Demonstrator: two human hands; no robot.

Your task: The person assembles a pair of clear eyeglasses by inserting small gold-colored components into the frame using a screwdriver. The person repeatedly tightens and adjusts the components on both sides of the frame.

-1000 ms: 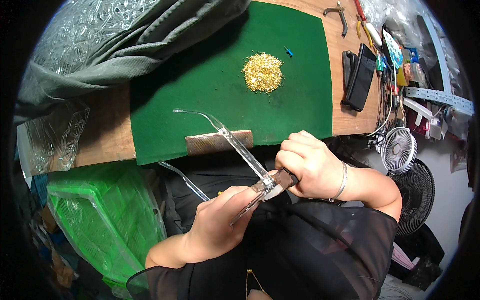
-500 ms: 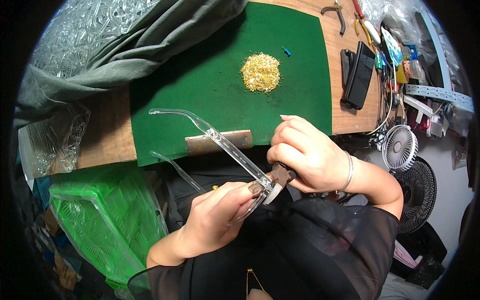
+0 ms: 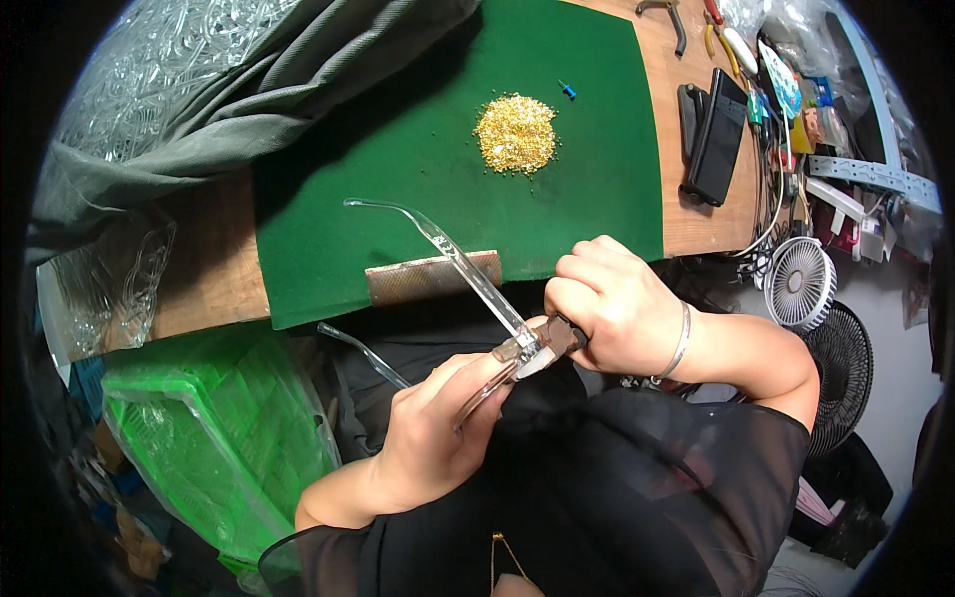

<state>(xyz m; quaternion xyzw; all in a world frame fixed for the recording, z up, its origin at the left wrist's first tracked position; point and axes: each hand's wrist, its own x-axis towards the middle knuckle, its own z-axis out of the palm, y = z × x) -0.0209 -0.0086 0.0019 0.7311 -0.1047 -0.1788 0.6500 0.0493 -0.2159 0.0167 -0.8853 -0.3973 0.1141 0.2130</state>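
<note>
A pair of clear plastic eyeglasses (image 3: 472, 276) is gripped by the front in my left hand (image 3: 434, 428), fingers closed round the rim. Both temples are unfolded and point up and to the left, the nearer one partly hidden behind the hand. My right hand (image 3: 622, 313), a silver bangle at its wrist, is closed round what look like pliers (image 3: 557, 336) with brown-wrapped jaws and a white pad. Their handles are hidden in the fist. The jaws meet the frame's corner by the temple hinge, where my left fingertips also touch.
A heap of small gold pieces (image 3: 516, 134) lies on the green mat (image 3: 587, 209), a blue push pin (image 3: 568, 91) beside it. A ridged strip (image 3: 434, 280) sits at the mat's front edge. Grey cloth (image 3: 298, 99), a phone (image 3: 716, 139), a green crate (image 3: 219, 428) and a small fan (image 3: 800, 283) surround it.
The eyeglasses have tilted, so their temples swing a little to the right. My left hand has turned slightly; the pliers stay at the hinge corner in my right hand.
</note>
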